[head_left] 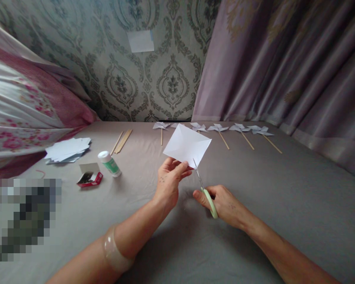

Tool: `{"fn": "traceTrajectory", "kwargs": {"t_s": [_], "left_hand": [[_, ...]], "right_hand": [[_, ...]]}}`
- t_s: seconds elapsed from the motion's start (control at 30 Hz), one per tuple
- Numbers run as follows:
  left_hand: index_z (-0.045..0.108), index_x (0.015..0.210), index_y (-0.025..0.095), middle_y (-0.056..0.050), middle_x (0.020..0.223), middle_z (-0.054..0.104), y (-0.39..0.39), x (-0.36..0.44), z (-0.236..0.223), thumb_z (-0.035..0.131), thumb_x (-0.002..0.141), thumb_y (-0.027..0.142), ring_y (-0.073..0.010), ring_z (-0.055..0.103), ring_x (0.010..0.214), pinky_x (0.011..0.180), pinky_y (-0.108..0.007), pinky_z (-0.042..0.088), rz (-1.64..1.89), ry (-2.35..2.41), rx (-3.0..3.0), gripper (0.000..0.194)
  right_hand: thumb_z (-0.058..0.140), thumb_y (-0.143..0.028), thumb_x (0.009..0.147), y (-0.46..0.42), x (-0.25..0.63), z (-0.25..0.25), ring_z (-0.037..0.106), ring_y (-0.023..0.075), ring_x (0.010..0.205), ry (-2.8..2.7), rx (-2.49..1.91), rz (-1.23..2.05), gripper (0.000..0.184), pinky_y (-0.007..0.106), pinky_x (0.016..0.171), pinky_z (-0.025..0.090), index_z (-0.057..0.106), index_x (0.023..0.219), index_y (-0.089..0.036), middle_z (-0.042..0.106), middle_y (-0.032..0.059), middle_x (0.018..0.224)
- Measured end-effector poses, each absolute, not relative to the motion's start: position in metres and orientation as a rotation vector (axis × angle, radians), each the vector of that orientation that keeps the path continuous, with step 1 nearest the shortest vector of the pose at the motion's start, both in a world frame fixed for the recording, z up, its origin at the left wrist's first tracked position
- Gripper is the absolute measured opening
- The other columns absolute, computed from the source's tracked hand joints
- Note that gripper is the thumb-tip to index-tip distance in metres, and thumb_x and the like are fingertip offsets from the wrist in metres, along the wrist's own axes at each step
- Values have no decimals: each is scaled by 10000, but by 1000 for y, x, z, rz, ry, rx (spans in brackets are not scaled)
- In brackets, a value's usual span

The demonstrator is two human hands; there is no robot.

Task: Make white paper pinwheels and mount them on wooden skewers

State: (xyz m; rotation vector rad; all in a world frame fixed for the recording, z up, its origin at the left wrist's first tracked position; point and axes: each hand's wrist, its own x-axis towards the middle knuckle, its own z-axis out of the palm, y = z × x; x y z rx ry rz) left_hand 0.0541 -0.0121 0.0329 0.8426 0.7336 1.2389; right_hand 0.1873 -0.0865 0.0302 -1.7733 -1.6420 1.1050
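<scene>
Nearest, the right hand (226, 203) has its fingers curled round scissors (208, 198) set at the near corner of the paper square (187, 145), whose lower edge the left hand (169, 181) pinches between thumb and fingers. Cutting looks underway on this square; left of it, a paper stack (67, 150) and bare sticks (123, 141) lie unused, while beyond it a row of pinwheels (218, 127) appears finished

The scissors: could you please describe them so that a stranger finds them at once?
Above the grey cloth, the left hand holds white paper. At the paper's lower corner, the right hand holds the scissors. Their pale green handle and metal blades set them apart from the paper.
</scene>
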Motion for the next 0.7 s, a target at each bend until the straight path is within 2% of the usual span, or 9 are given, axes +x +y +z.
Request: {"fn": "traceTrajectory", "kwargs": {"t_s": [0.5,0.7], "left_hand": [[570,684,163,31,679,598,-13,55,33,784,603,224,-121,620,654,680,-279,523,1266,745,822,237],[609,737,168,18,722,627,-13,55,33,774,619,239,-127,625,685,690,-274,503,1257,755,833,215]], "right_hand": [[538,-679,728,-85,186,28,271,103,552,-1615,-1839,1016,554,261,499,195,403,509,-188,260,-44,561],[532,-682,731,-85,187,27,279,101,541,-1609,-1837,984,562,259,487,205,391,500,-190,262,-41,546]]}}
